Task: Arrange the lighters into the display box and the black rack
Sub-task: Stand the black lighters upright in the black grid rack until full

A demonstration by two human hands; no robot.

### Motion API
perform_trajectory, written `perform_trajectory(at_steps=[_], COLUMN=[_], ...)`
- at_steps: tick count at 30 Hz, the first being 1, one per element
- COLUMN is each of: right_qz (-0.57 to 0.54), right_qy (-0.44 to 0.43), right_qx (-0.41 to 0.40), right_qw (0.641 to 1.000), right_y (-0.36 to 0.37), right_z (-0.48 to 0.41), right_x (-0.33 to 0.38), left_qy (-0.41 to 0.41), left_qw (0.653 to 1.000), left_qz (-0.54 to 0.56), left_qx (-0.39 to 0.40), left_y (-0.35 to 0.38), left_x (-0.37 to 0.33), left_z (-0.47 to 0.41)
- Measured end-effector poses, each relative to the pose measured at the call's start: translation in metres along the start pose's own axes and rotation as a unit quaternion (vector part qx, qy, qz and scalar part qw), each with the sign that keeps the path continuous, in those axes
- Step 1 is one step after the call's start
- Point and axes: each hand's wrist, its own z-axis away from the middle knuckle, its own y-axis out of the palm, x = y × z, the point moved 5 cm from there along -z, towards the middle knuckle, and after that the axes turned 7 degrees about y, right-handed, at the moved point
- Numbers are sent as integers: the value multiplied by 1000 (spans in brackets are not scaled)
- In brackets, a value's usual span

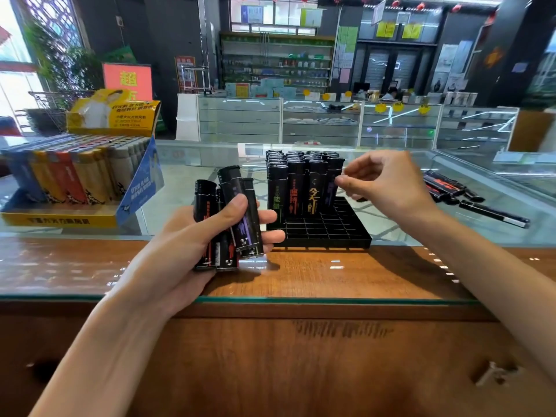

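Note:
My left hand [192, 245] grips a bunch of several black lighters [228, 218] above the wooden counter edge, just left of the black rack [325, 230]. The rack is a grid tray; its back rows hold several upright black lighters [296, 185] and its front cells stand free. My right hand [385, 188] is at the rack's right side, thumb and forefinger pinching the edge of the rightmost front lighter [333, 179], which stands in a cell. The yellow and blue display box [60, 219] at the left holds rows of coloured lighters [75, 173].
More loose black lighters [445, 185] and a black pen-like stick [493, 213] lie on the glass to the right. The glass counter top [192, 176] runs behind the wooden strip [331, 275]. Shop counters and shelves fill the background.

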Motion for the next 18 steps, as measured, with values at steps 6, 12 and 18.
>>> perform_trajectory(at_steps=[6, 12, 18], right_qz=[-13, -139, -169], right_qy=[-98, -75, -45], right_qx=[-42, 188, 193], right_qw=[994, 970, 966], right_y=[2, 41, 51], right_z=[33, 63, 67], right_x=[39, 69, 68], left_qy=[16, 35, 19], left_qw=[998, 995, 995], left_qz=[-19, -16, -5], left_qx=[51, 89, 98], left_y=[1, 6, 8], left_x=[-1, -3, -2], left_z=[-1, 1, 2])
